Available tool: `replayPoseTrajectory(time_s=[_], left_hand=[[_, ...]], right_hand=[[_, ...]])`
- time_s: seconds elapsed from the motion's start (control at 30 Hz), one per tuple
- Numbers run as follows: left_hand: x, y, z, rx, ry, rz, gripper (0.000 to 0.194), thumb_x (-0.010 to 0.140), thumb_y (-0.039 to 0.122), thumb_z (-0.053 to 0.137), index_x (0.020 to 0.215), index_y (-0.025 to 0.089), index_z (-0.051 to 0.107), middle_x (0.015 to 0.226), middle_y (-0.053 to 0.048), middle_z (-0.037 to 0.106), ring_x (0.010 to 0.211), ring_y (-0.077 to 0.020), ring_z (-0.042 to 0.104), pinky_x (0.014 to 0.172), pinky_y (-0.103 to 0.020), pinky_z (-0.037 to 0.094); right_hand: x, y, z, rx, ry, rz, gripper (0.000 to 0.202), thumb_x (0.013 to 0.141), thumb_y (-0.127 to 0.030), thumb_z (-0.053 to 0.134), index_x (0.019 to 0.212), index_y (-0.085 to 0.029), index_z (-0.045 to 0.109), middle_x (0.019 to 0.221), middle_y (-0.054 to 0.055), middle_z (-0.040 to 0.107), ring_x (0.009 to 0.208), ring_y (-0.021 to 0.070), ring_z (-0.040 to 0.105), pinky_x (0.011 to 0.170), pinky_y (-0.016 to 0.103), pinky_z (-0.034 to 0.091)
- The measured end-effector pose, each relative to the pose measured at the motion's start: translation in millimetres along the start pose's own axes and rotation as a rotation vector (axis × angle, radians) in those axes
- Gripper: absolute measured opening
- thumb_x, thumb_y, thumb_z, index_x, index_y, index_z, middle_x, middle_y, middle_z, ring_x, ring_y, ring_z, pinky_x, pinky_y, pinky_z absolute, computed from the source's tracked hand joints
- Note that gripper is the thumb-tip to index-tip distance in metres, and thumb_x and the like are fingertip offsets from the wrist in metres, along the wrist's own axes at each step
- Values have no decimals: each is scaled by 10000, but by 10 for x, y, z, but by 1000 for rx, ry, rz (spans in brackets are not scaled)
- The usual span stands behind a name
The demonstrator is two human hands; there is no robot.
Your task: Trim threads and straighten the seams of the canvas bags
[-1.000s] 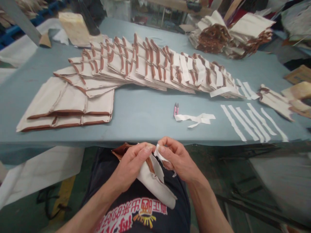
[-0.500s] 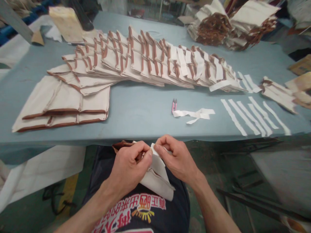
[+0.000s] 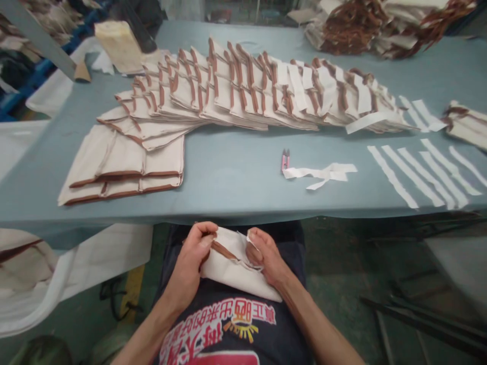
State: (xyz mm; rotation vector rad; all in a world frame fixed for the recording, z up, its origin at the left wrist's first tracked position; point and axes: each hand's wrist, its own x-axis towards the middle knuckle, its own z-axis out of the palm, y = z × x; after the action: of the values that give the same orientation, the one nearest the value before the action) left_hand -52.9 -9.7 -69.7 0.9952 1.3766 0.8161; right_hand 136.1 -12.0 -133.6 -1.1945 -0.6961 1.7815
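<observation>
A folded cream fabric piece [image 3: 239, 281] with brown edge binding lies across my lap at the table's front edge. My left hand [image 3: 196, 251] is closed on its left end, thumb on top near the brown binding. My right hand [image 3: 262, 256] has its fingers curled over the right part of the piece. A thin white strip [image 3: 242, 236] shows by those fingertips, and the curled fingers hide most of it. On the table in front of me are pink-handled thread snips [image 3: 285, 161], with crumpled white strips [image 3: 323, 173] touching them.
A long overlapping row of cream pieces with brown binding [image 3: 220, 94] spans the table [image 3: 228, 195]. Several white strips [image 3: 414, 175] lie at the right. Bundled pieces [image 3: 353, 28] sit at the back. A white tub [image 3: 49, 299] stands at lower left; dark metal bars are at lower right.
My hands have moved apart from a close pinch over the white strip. The fabric piece now lies flatter and wider between them. The view has shifted, so the table's contents appear changed in position.
</observation>
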Motion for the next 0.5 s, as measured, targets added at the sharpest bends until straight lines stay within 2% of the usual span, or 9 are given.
replayPoseTrajectory(time_s=[0.07,0.17,0.23,0.3,0.5], left_hand=[[-80,-105,-59,-121,-33,-14,304,904,485,633,1065,243,546,867,15,670,695,-172,594,629,-246,465],[-213,-162,-119,-136,-11,-53,321,877,497,687,955,228,532,750,39,600,625,-147,527,583,-224,414],[-290,-137,-143,-60,36,-102,316,901,505,670,916,208,564,728,29,599,634,-149,523,589,-227,398],[-340,-80,-165,36,22,-135,328,930,512,646,888,189,603,740,11,621,661,-158,530,613,-237,399],[-315,171,-255,255,-156,-27,370,1010,486,541,913,167,701,838,-35,700,762,-196,578,689,-271,434]], right_hand=[[-14,216,24,72,-12,48,574,793,-752,722,754,-256,435,461,-164,216,413,69,124,385,203,170],[-70,346,13,133,-10,88,563,812,-714,740,767,-254,419,486,-165,216,434,67,112,389,192,164],[-98,350,-11,142,-10,97,565,807,-706,755,765,-250,424,488,-163,227,439,66,116,394,191,164],[-113,341,-27,129,-10,97,565,795,-707,766,766,-244,444,483,-160,240,439,64,122,399,195,158],[-170,212,-11,-22,37,50,499,833,-658,769,821,-204,562,479,-133,338,444,61,199,435,209,147]])
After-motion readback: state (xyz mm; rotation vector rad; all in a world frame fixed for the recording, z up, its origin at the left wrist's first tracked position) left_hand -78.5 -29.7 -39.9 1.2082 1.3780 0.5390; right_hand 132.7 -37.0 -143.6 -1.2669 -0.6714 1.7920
